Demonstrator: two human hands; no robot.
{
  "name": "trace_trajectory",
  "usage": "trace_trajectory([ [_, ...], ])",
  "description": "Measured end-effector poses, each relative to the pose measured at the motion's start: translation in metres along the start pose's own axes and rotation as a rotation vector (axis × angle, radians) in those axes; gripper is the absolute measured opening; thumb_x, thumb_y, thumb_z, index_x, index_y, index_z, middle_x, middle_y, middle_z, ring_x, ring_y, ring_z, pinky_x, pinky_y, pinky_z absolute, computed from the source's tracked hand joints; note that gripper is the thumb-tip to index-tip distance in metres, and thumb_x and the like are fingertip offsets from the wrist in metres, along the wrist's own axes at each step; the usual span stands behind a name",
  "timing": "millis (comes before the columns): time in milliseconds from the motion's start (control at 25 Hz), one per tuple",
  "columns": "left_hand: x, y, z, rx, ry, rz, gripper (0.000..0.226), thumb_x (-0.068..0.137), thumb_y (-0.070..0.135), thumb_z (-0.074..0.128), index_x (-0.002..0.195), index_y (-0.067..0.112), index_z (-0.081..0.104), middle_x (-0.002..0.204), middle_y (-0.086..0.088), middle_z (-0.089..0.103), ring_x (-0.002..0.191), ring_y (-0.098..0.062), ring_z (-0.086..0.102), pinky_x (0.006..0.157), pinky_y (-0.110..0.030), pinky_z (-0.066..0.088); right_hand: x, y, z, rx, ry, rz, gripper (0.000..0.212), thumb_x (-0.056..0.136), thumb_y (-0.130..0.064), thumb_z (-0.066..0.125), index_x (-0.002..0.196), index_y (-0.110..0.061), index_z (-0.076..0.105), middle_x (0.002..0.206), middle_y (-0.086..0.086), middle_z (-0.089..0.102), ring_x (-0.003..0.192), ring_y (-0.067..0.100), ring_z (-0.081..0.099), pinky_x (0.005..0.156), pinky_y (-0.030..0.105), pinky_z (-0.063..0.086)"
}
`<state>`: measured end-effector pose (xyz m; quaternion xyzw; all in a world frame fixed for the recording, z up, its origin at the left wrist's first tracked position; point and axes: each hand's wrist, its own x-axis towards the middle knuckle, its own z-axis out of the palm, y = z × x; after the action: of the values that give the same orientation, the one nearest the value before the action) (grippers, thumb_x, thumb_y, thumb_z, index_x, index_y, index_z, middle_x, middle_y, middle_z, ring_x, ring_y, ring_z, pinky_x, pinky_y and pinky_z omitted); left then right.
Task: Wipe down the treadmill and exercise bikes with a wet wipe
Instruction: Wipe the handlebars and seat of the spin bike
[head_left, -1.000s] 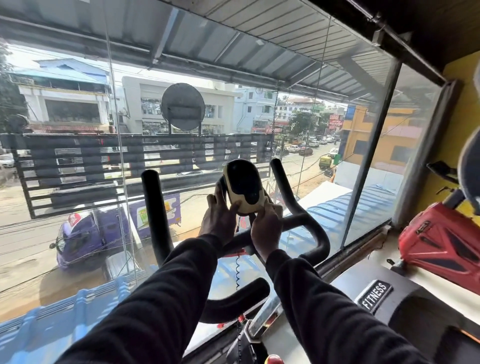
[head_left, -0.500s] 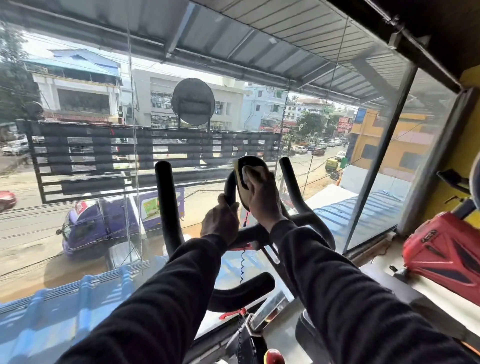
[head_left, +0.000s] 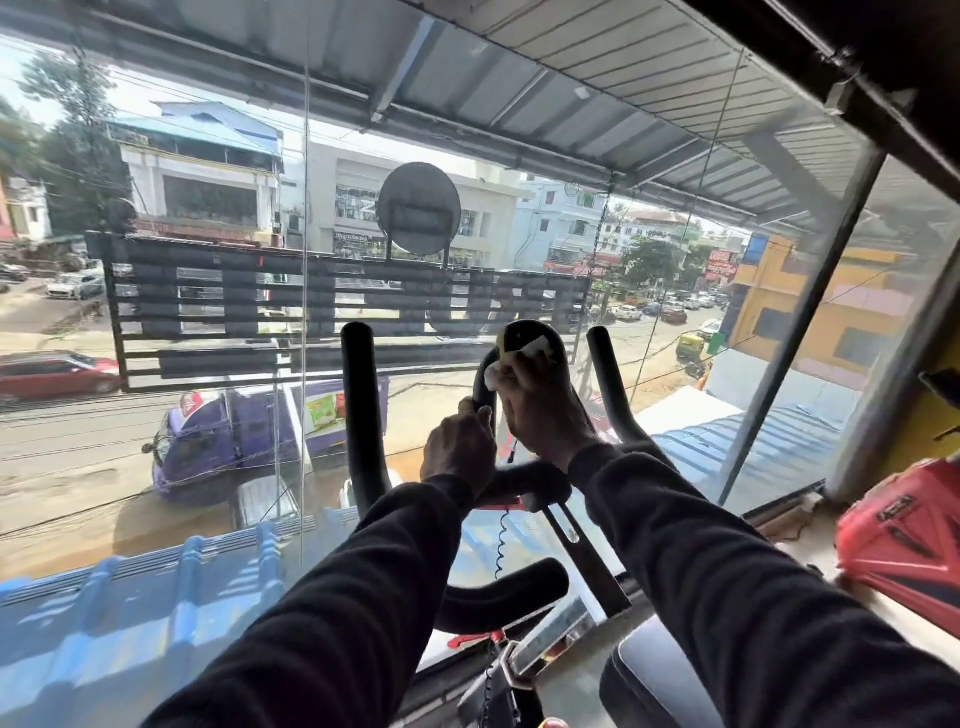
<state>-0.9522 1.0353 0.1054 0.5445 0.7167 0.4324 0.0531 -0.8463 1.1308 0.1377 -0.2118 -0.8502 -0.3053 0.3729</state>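
An exercise bike with black handlebars (head_left: 363, 415) stands in front of me against a big window. Its small console (head_left: 524, 332), yellow-edged with a dark face, sits between the bar's upright horns. My right hand (head_left: 540, 410) presses a white wet wipe (head_left: 519, 356) onto the console's face, covering most of it. My left hand (head_left: 460, 447) grips the bar just below and left of the console. A coiled cable (head_left: 501, 540) hangs under the stem.
The glass window (head_left: 208, 467) stands right behind the handlebars, with a street and parked cars far below. A red machine housing (head_left: 904, 535) lies on the ledge at the right. A second bike's grey part (head_left: 660, 670) shows at the bottom right.
My right hand rose from below the console onto its face with the wipe. My left hand slid down from the console's side to the bar. My head moved closer.
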Motion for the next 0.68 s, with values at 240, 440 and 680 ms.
trace_trajectory([
  [240, -0.005, 0.001, 0.003, -0.027, 0.113, 0.076, 0.029, 0.102, 0.025, 0.045, 0.125, 0.007, 0.05, 0.12, -0.019, 0.056, 0.102, -0.043, 0.058, 0.08, -0.044, 0.044, -0.038, -0.014, -0.011, 0.191, -0.014, 0.162, 0.024, 0.083, -0.006, 0.065, 0.104, -0.015, 0.074, 0.097, 0.003, 0.058, 0.094, 0.023, 0.054, 0.083, 0.032, 0.048],
  [440, -0.014, 0.001, 0.001, 0.072, 0.086, 0.104, 0.04, 0.1, 0.018, 0.051, 0.136, 0.003, 0.046, 0.126, -0.02, 0.047, 0.107, -0.041, 0.053, 0.087, -0.045, 0.041, -0.067, -0.025, -0.022, 0.398, -0.137, 0.662, 0.016, 0.081, -0.004, 0.066, 0.088, -0.015, 0.076, 0.109, 0.004, 0.062, 0.099, 0.022, 0.061, 0.093, 0.033, 0.047],
  [680, -0.041, 0.024, -0.001, 0.077, 0.076, 0.097, 0.036, 0.09, 0.01, 0.057, 0.126, 0.012, 0.057, 0.121, -0.008, 0.054, 0.11, -0.029, 0.054, 0.087, -0.038, 0.045, -0.053, -0.032, -0.044, 0.565, -0.07, 0.907, 0.018, 0.083, -0.009, 0.064, 0.086, -0.021, 0.077, 0.097, -0.001, 0.073, 0.104, 0.017, 0.06, 0.082, 0.016, 0.035],
])
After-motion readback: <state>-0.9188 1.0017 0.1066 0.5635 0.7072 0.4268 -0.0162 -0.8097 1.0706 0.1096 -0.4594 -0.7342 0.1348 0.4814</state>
